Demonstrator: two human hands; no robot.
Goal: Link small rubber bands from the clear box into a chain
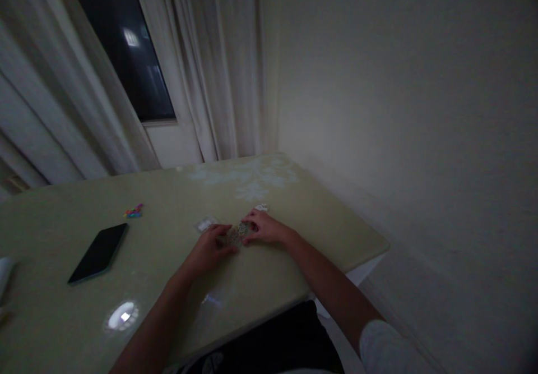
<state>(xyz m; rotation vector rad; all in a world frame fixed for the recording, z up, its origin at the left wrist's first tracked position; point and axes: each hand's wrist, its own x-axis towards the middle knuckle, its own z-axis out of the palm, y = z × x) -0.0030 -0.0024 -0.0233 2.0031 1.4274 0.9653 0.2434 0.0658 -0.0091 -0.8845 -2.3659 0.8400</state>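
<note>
Close together over the table, my left hand (pixel 210 245) and my right hand (pixel 265 227) curl around a small see-through, speckled thing (pixel 236 235). It looks like a little clear bag or heap of tiny pale pieces, too dim and small to name for certain. My left thumb and fingers grip its left side, and my right thumb and fingers close on its right side. Just beyond my left hand lies a small clear plastic packet (pixel 205 224). Behind my right fingers sits a small white piece (pixel 261 207), partly hidden by the hand.
The pale glossy table (pixel 168 194) runs to a rounded corner at the right, beside the wall (pixel 399 110). A dark phone or tablet (pixel 98 253) lies to the left, with a small cluster of bright-coloured pieces (pixel 134 211) beyond it. A white object (pixel 4 276) is cut off at the left edge.
</note>
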